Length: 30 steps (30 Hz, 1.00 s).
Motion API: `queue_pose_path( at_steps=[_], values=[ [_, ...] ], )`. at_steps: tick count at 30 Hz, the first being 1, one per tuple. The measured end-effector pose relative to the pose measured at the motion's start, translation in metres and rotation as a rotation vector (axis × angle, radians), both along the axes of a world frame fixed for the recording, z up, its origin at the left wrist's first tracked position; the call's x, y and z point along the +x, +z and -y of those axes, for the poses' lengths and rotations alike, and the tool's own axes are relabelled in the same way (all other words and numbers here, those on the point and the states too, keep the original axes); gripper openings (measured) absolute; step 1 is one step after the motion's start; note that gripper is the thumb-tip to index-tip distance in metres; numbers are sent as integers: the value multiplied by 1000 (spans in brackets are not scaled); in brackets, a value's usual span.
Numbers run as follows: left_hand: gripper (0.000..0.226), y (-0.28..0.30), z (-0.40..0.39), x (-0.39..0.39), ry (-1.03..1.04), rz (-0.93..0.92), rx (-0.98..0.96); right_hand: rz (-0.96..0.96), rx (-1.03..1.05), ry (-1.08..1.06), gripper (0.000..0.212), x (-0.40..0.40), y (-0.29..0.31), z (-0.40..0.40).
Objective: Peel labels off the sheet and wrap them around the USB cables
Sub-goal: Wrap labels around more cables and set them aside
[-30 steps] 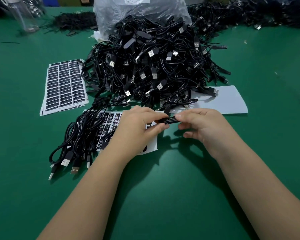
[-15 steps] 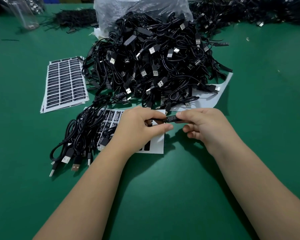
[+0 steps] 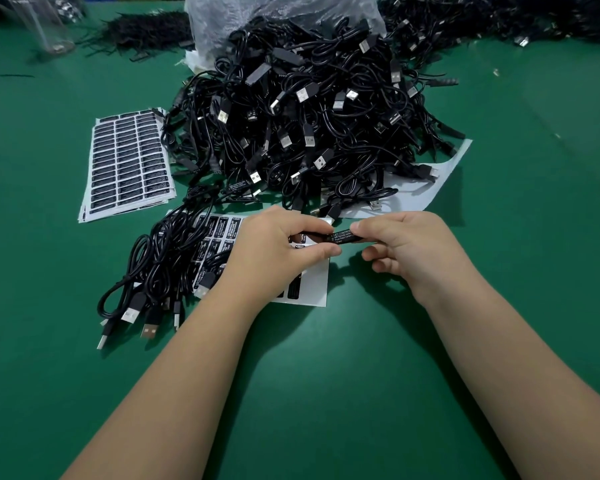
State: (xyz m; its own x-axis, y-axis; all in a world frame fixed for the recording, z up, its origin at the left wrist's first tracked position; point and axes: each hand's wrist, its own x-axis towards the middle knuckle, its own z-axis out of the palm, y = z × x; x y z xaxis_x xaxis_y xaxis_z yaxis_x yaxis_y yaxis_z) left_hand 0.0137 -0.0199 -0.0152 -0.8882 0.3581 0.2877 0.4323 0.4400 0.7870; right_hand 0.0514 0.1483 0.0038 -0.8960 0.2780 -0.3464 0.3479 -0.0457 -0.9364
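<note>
My left hand [image 3: 278,251] and my right hand [image 3: 406,251] together hold a small black controller piece with a black label [image 3: 342,236] on it, white print facing up. Left thumb and fingers pinch its left end; right thumb and forefinger pinch its right end. Beneath my left hand lies a partly used label sheet [image 3: 312,289] with a few black labels left. A bundle of black USB cables [image 3: 160,271] lies over the sheet's left side. A big heap of USB cables [image 3: 302,116] rises behind my hands.
A stack of full label sheets [image 3: 129,164] lies at the left on the green table [image 3: 326,393]. An empty white backing sheet [image 3: 426,192] pokes out under the heap's right side. A clear plastic bag [image 3: 281,12] stands behind the heap, more cables at the back right.
The labelled piece has been turned slightly between my fingers, and more of the print shows. Both hands stay in nearly the same place over the sheet.
</note>
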Motion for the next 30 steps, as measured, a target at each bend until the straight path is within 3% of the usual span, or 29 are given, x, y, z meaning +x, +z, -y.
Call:
queue_pose_path(
  at_steps=[9,13,20,30],
  values=[
    [24,1,-1,0,24,-40,13,-29,-45,-39,5,0,-3,5],
    [34,2,-1,1,14,-44,13,-26,-118,-19,5,1,-2,3],
    [30,0,0,-3,-20,150,108,-24,-230,-48,11,1,2,-2],
    [24,0,-1,-4,-23,206,105,-12,-130,-42,7,-2,-2,-1]
  ],
)
